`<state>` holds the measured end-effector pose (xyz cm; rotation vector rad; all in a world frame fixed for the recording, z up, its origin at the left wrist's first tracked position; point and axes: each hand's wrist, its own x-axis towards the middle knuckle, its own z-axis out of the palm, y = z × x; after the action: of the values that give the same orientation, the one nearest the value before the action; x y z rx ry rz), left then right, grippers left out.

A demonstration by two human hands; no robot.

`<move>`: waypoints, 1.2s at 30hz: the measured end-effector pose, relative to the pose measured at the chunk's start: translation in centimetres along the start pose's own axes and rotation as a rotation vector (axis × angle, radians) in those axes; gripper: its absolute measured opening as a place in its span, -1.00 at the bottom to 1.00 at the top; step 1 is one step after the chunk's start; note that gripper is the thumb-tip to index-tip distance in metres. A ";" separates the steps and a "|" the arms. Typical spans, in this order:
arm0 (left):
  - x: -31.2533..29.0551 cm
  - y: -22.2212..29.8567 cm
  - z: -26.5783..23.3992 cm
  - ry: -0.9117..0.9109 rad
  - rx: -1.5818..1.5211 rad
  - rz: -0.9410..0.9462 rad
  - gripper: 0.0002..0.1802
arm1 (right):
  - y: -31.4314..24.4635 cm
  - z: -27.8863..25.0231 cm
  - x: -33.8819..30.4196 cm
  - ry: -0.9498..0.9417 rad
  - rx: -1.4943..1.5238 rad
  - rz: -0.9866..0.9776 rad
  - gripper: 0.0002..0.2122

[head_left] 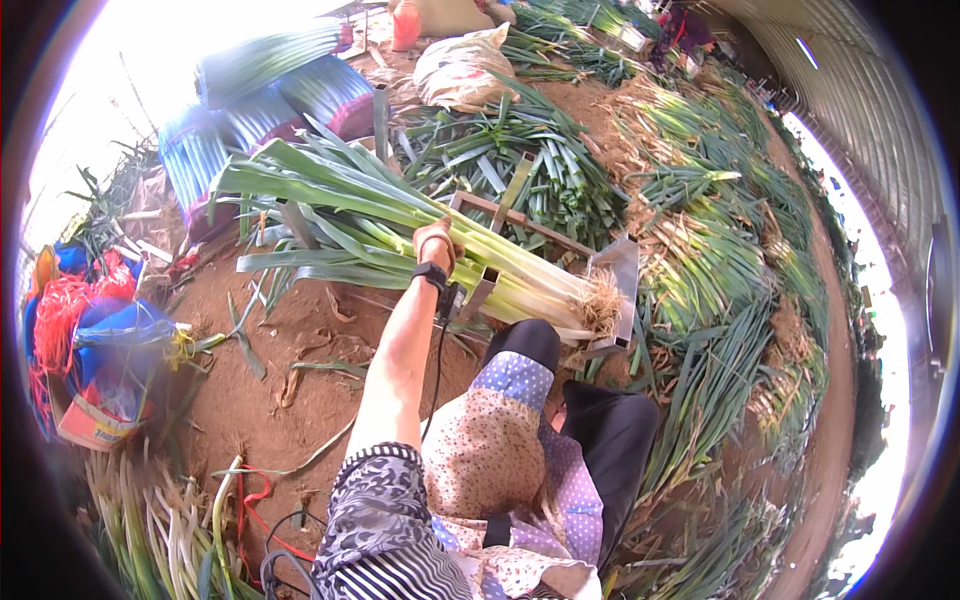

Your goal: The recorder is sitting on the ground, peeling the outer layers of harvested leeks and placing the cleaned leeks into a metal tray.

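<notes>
My left hand (437, 245), with a dark band on its wrist, is closed on the stalks of a bundle of leeks (505, 262). The leeks lie in a metal frame (615, 290) that has upright posts and an end plate. Their roots sit at the plate on the right, and the green leaves fan out to the left past the posts. A cable hangs from a small dark object (450, 298) beside my wrist. My right hand does not show; only my lap and knees are seen to the right of my left arm.
Loose leeks (710, 260) cover the ground on the right, with another green heap (510, 160) behind the frame. Wrapped bundles (250, 115) are stacked at the far left. Red string (75, 315) lies over a blue bag at left. More stalks (165, 530) lie near lower left.
</notes>
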<state>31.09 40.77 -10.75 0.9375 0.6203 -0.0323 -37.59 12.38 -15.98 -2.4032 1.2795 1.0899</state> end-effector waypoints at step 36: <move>-35.5 -14.2 17.8 -1.432 0.231 -0.289 -0.79 | 0.8 5.6 17.8 0.476 0.082 -0.042 -0.65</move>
<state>6.25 10.32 4.54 0.8002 -0.6031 -0.9630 -34.87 3.48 -32.13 -2.7066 1.3599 0.4500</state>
